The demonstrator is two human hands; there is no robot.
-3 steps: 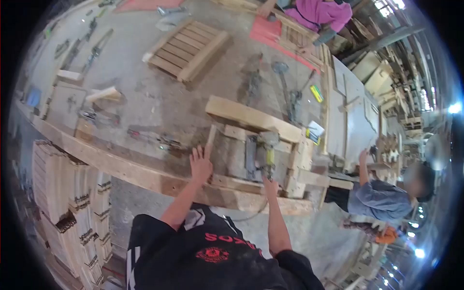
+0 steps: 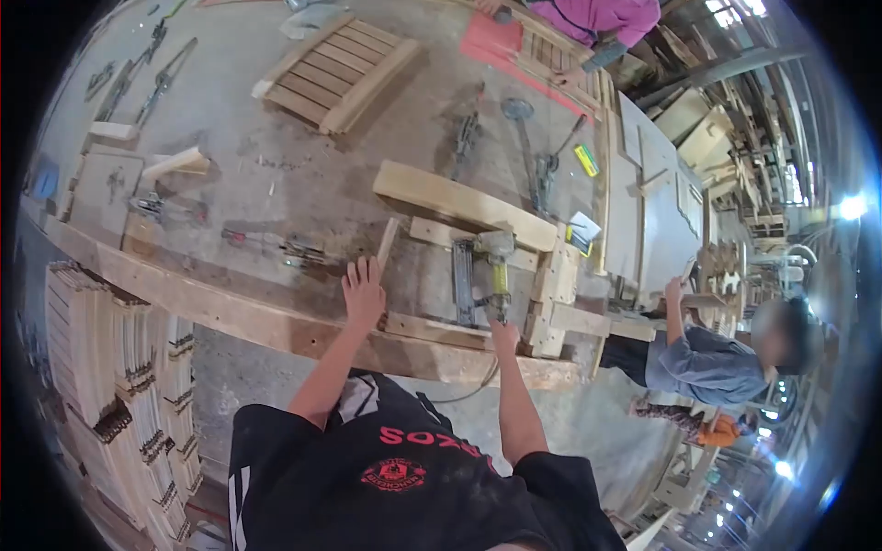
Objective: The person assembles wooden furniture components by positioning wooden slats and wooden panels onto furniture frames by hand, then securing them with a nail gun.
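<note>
My right hand [image 2: 503, 336] is wrapped round the handle end of a nail gun [image 2: 497, 268], which lies over the wooden frame in front of me. A long dark magazine [image 2: 464, 283] runs alongside its body. My left hand [image 2: 365, 292] has its fingers stretched out and apart, with its inner side against a thin wooden slat [image 2: 387, 246]. That slat stands out past the fingers at the frame's left end. The frame has a thick far beam [image 2: 459, 202] and a short right-hand post [image 2: 551, 298]. Its near rail [image 2: 436, 329] lies along the workbench edge.
A slatted wooden panel [image 2: 342, 72] lies further back on the bench [image 2: 303, 165]. Clamps [image 2: 466, 138] and a yellow box [image 2: 586, 160] are beyond the frame. Stacked wooden parts [image 2: 87, 349] stand at lower left. One person [image 2: 707, 363] is at right, another [image 2: 597, 18] at the far side.
The whole view has shifted, so the bench and frame appear slightly further up and left. Both hands keep their places on the slat and the nail gun.
</note>
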